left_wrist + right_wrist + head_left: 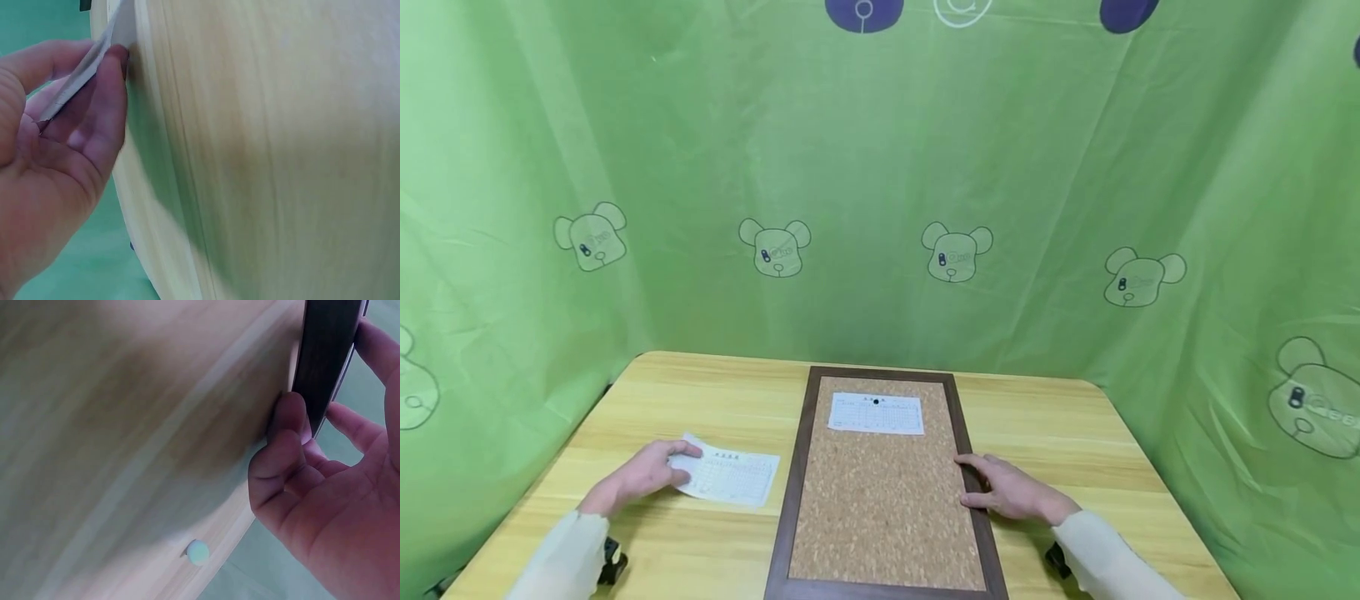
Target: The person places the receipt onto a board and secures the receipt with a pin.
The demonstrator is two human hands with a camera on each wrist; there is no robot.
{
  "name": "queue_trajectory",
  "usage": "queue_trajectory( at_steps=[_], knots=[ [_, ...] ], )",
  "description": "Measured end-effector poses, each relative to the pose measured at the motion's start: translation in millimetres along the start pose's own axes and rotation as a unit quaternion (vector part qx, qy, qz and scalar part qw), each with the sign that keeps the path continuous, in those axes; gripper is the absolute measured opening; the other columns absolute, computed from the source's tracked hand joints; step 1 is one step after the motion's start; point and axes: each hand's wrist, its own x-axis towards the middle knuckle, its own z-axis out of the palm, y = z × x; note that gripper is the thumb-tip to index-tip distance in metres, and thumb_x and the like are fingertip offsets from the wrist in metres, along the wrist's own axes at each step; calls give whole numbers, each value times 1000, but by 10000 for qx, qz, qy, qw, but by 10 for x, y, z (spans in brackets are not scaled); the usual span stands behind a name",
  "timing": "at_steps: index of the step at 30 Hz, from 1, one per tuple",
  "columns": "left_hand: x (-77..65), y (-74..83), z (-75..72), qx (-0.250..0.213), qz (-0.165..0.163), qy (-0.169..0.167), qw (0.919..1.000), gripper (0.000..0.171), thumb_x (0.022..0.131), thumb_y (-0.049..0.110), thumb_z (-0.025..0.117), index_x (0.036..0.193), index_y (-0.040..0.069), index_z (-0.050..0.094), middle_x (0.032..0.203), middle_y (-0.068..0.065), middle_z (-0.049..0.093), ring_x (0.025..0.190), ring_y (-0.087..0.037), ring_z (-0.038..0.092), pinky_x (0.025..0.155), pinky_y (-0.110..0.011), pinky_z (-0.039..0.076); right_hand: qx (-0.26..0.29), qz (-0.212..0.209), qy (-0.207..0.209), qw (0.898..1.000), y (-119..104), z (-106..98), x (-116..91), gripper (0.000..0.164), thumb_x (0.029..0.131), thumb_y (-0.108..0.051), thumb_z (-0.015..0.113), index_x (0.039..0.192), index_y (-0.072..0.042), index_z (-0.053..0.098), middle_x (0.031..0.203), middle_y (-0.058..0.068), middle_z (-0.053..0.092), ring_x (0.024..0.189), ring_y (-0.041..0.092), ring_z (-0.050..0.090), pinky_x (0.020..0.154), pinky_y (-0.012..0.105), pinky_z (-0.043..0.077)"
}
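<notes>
The left hand (651,472) pinches a slip (733,479) by its left end, thumb and fingers closed on it, over the table (700,558) left of the board (887,500); the right hand (1011,490) grips the board's right edge. A black pin (876,402) sits near the top of a second slip (872,418) on the board. Both slips bear a heading and grid, too small to read; the curtain (865,150) shows bears with faint lettering
</notes>
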Motion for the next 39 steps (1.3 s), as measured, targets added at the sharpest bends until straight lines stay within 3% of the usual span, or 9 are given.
queue_trajectory(
  at_steps=[4, 9, 12, 18, 25, 28, 31, 37, 39],
  knots=[
    [10, 14, 13, -283, -77, 11, 9996, 45, 73, -5, 66, 118, -4, 59, 120, -25, 54, 84, -20, 59, 69, -33, 49, 59, 45, -6, 10000, -2, -7, -14, 68, 89, -43, 63, 144, -12, 38, 126, 20, 48, 111, 34, 50, 90, 54, 41],
    [7, 14, 6, -135, 113, -89, 9998, 33, 71, -8, 64, 103, -3, 63, 101, -12, 62, 82, -20, 58, 72, -34, 46, 76, 51, -55, 9999, 5, -8, -19, 67, 89, -42, 63, 144, -12, 38, 127, 20, 48, 112, 35, 50, 90, 54, 41],
    [6, 9, 5, -125, 88, -107, 9998, 30, 71, -9, 62, 100, -2, 63, 99, -9, 62, 80, -20, 58, 71, -35, 46, 50, 35, -74, 10000, 13, -2, -10, 67, 89, -43, 63, 143, -12, 38, 126, 19, 48, 112, 34, 50, 90, 54, 41],
    [22, 27, -6, -217, -64, 118, 9997, 35, 71, -9, 58, 106, -2, 61, 102, -12, 61, 81, -20, 57, 69, -34, 45, 55, 18, -72, 10000, 17, 5, -1, 68, 89, -43, 63, 144, -12, 38, 127, 19, 48, 113, 34, 50, 91, 54, 40],
    [49, 29, -28, 196, -39, 216, 9996, 37, 75, -5, 61, 112, 1, 64, 125, -28, 52, 102, -30, 53, 79, -40, 43, 74, 25, -73, 9999, 6, 4, -10, 68, 88, -43, 63, 143, -11, 39, 128, 21, 47, 115, 37, 48, 93, 55, 39],
    [49, 24, -26, 277, -54, 211, 9994, 37, 76, -4, 62, 113, 1, 64, 128, -30, 50, 108, -35, 52, 84, -47, 42, 93, 46, -81, 9999, 7, 1, -3, 67, 88, -43, 64, 143, -12, 39, 130, 21, 47, 116, 38, 47, 93, 55, 39],
    [52, 20, -27, 307, -70, 212, 9993, 36, 76, -4, 64, 111, 2, 65, 127, -30, 50, 106, -33, 53, 82, -44, 43, 83, 50, -82, 9999, 13, -3, 9, 67, 88, -43, 64, 143, -13, 39, 129, 20, 47, 116, 37, 48, 92, 55, 40],
    [56, 35, -31, -456, -112, 106, 9988, 39, 74, -10, 60, 112, -3, 63, 123, -29, 52, 91, -25, 58, 70, -32, 50, 96, 19, -66, 9999, 11, -14, 17, 68, 88, -43, 64, 143, -12, 38, 129, 22, 47, 115, 37, 48, 92, 55, 40],
    [62, 38, -41, -489, -95, 105, 9987, 39, 74, -10, 59, 113, -4, 62, 123, -30, 51, 91, -25, 58, 69, -32, 50, 90, 14, -54, 9999, 10, -16, 17, 69, 88, -43, 64, 144, -12, 38, 130, 23, 46, 115, 38, 48, 92, 55, 40]
  ],
)
